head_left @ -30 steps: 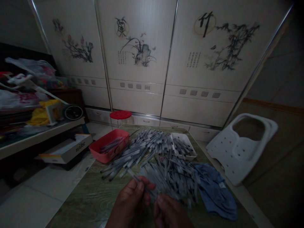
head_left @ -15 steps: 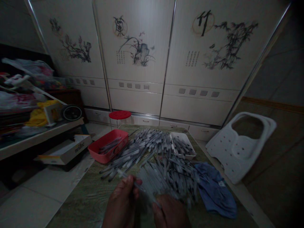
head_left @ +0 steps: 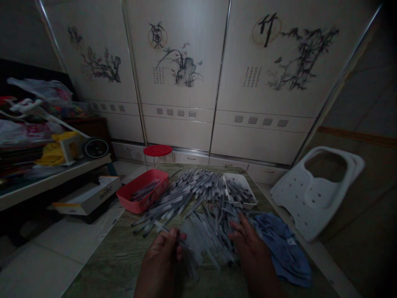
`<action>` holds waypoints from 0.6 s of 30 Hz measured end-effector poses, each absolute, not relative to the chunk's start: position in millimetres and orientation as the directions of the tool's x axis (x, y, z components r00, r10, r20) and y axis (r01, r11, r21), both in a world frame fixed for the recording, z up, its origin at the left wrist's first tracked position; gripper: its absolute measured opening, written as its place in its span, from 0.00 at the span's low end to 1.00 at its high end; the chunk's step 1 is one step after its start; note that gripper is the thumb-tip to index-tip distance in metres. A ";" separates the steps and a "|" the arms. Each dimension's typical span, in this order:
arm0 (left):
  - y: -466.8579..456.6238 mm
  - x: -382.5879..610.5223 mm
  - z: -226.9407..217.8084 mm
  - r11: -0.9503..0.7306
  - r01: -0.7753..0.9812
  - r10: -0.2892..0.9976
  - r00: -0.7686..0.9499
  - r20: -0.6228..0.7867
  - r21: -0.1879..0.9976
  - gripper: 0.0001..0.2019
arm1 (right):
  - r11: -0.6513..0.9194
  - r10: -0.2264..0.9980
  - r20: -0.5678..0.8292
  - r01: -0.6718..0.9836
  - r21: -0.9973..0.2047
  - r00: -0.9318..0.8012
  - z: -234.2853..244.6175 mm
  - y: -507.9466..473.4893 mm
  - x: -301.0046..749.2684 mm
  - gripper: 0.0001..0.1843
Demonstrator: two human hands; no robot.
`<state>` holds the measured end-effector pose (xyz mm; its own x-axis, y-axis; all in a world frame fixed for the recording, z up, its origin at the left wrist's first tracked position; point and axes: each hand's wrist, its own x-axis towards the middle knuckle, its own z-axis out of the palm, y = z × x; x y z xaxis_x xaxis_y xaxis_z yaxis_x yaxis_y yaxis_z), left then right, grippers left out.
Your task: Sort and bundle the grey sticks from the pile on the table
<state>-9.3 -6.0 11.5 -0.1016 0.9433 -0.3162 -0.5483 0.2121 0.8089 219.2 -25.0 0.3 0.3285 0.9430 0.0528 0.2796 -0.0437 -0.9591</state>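
One pen [head_left: 170,234] in left hand [head_left: 160,256], right hand [head_left: 249,244] on pens [head_left: 204,203], red tray [head_left: 124,194], white tray [head_left: 231,186]

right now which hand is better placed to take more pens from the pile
Likely the right hand: its fingers are spread open on the pile of pens, while the left hand is already pinching a pen.

Slim grey pens [head_left: 198,194] lie in a loose, crisscrossed heap.
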 end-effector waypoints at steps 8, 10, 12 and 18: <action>-12.4 -4.8 7.3 0.003 0.027 0.994 -0.105 0.000 1.000 0.18 | -0.074 0.970 -0.012 0.247 -0.966 0.243 10.9 -35.8 196.0 0.23; -13.0 -4.6 3.0 -0.187 0.266 0.979 -0.023 0.200 0.946 0.13 | -0.044 0.987 -0.016 0.173 -0.984 0.162 15.2 -39.7 185.8 0.25; -12.3 -5.0 -2.7 -0.355 0.424 0.931 0.076 0.358 0.833 0.11 | -0.045 0.993 -0.034 0.096 -0.994 0.114 17.4 -43.9 176.3 0.30; -6.7 -10.2 -18.3 -0.506 0.547 0.855 0.215 0.472 0.667 0.17 | -0.140 0.977 -0.115 0.132 -0.981 0.180 7.5 -51.4 166.5 0.35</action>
